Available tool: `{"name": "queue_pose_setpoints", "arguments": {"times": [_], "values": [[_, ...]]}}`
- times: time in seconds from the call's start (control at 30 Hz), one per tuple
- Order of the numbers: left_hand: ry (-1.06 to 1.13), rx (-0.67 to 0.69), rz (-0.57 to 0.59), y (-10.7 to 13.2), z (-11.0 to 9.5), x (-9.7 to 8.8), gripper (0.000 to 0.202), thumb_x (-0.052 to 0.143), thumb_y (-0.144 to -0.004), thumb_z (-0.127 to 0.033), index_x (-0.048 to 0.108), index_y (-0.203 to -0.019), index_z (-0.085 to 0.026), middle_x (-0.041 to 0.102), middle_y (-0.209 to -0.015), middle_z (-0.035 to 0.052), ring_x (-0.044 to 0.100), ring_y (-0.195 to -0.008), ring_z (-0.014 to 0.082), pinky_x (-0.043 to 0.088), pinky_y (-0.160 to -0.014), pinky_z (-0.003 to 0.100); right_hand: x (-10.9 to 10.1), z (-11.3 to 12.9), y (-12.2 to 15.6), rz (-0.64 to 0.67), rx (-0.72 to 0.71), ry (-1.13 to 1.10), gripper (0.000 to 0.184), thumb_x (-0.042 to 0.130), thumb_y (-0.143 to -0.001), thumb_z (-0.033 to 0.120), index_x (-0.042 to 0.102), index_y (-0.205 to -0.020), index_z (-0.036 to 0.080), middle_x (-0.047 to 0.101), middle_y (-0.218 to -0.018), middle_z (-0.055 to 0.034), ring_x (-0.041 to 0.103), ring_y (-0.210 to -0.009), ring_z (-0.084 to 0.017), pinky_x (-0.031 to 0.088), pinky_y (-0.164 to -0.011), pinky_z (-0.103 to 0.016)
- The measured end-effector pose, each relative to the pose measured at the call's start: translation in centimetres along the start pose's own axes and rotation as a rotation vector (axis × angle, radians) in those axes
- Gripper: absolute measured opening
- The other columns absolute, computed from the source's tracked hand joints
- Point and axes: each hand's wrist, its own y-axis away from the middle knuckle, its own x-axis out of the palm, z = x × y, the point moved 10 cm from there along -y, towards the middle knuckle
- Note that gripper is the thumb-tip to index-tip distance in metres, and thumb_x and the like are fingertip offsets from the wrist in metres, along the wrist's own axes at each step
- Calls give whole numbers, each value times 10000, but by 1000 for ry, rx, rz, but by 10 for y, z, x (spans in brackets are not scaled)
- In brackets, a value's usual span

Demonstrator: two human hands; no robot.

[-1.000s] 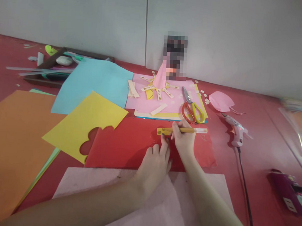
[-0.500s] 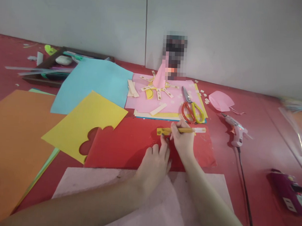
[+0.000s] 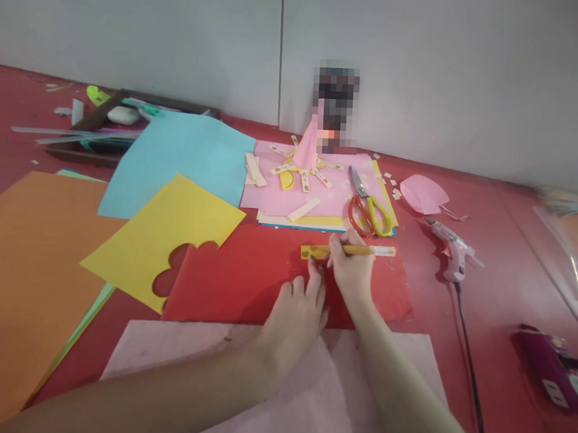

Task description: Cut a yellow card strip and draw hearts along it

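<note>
My right hand (image 3: 351, 270) is closed round a gold-brown pen (image 3: 357, 250) with a clear end, its tip pointing left over a narrow yellow paper strip (image 3: 306, 252). Small dark heart-like marks show near the strip's left end. Fingertips of my left hand (image 3: 298, 306) rest on the strip's lower edge, with the index finger stretched out and the others partly bent. Under the strip lies a red sheet (image 3: 238, 284). My right hand covers part of the strip, so the exact spot the pen touches is hard to make out.
Scissors (image 3: 366, 204) lie on stacked pink paper (image 3: 275, 203) beside a pink cone (image 3: 307, 147) ringed by decorated strips. To the right is a corded glue gun (image 3: 453, 252). Yellow (image 3: 139, 235), blue (image 3: 177, 154) and orange sheets (image 3: 33, 263) spread left, near a dark tray (image 3: 62, 148).
</note>
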Motion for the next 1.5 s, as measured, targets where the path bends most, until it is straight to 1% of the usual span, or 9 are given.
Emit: {"name": "queue_pose_setpoints", "arguments": {"times": [0.23,0.33,0.53,0.83,1.07,1.5], "values": [[64,-14,19,0,2,2,433,351,-877,-284,489,-1222,-63,457,-1288,201,527,-746,197,418,-594,339,1,-1,0,15,3,16,263,495,-763,259,343,-551,219,395,-384,98,442,-347,-84,393,-422,-198],[44,-4,15,0,1,2,422,347,-877,-277,493,-1220,-79,444,-1301,196,524,-744,199,416,-598,344,2,-1,0,25,4,11,265,494,-764,252,343,-549,218,388,-371,101,430,-338,-81,393,-425,-199],[33,-5,11,1,0,2,426,330,-884,-274,487,-1226,-76,442,-1300,199,521,-756,202,409,-601,343,3,-4,0,36,12,-6,249,497,-763,261,349,-566,223,389,-366,101,460,-353,-93,412,-433,-203],[111,-37,20,2,3,4,428,369,-875,-287,475,-1245,-100,425,-1320,188,529,-815,211,408,-629,336,0,-2,0,8,8,4,253,483,-782,282,353,-573,224,399,-360,100,484,-367,-99,409,-439,-203],[37,-10,13,0,1,2,451,320,-885,-283,459,-1245,-51,443,-1299,203,525,-767,211,410,-596,344,1,-3,0,15,9,-23,232,482,-799,278,374,-602,221,420,-378,101,493,-372,-98,413,-445,-201],[-10,8,5,0,-1,2,446,291,-886,-276,480,-1228,-61,453,-1294,191,515,-742,207,403,-590,339,3,-3,0,28,8,-10,260,498,-770,239,339,-564,221,378,-362,110,447,-341,-84,394,-418,-192]]}}
